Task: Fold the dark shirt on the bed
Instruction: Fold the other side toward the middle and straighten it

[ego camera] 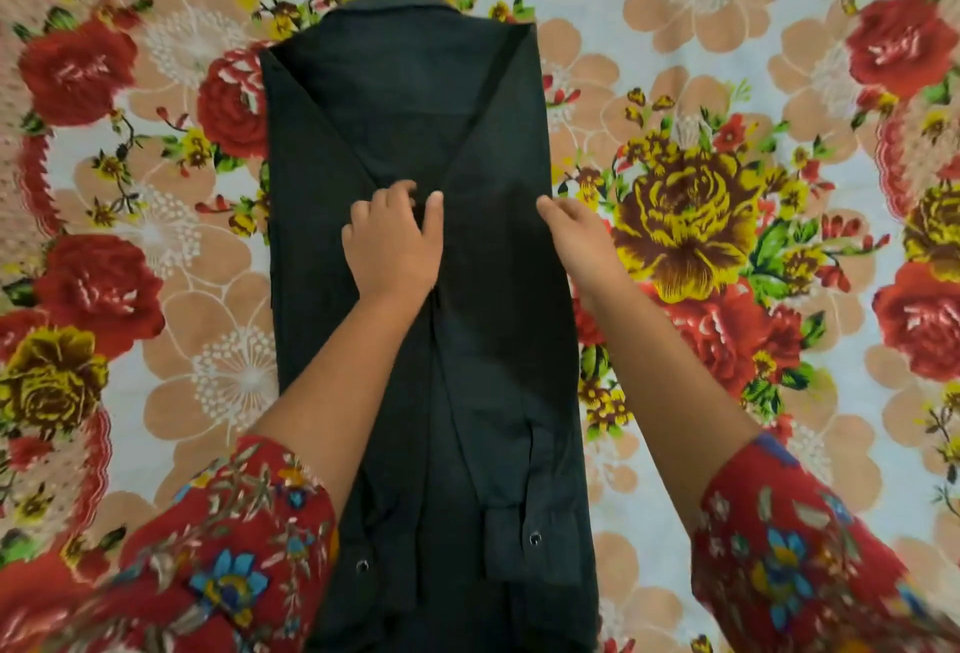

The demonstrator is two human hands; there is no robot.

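The shirt [483, 143] lies flat on the flowered bed [727, 55], collar at the far end. Both sleeves [488, 392] are folded in and run down the middle, with the cuffs [530, 533] nearest the person. The left hand [392, 242] sits mid-shirt, fingers curled, pinching fabric where the sleeves meet. The right hand [576, 231] touches the shirt's right edge, fingers straight.

Both forearms [332, 377] reach from 6 o'clock toward 12, bare beyond red floral sleeves [249, 522]. The left hand [392, 242] lies back-up, fingers curled, thumb toward 1 o'clock, pinching the shirt [405, 96]. The right hand [576, 231], at its 3 o'clock, is edge-on, fingers pointing to 11, touching the shirt's edge; its grip cannot be told.
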